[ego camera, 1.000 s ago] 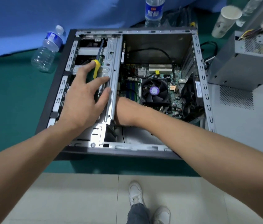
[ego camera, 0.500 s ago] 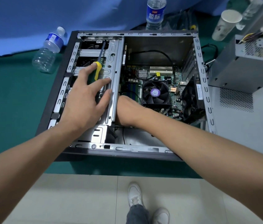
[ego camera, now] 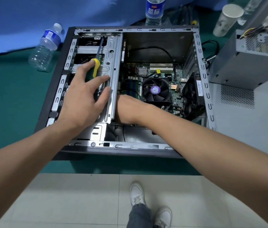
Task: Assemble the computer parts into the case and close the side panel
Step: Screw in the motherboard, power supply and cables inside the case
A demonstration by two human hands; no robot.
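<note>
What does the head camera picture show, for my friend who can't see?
A person's left hand rests on the metal drive cage of an open computer case, near a yellow screwdriver. Their right hand reaches under the cage, fingers hidden.

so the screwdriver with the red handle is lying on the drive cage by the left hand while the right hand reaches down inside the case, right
Not quite: the screwdriver's handle is yellow, not red, as the head view shows. It does lie on the grey metal drive cage by the left hand, while the right hand reaches down inside the open grey computer case.
</note>
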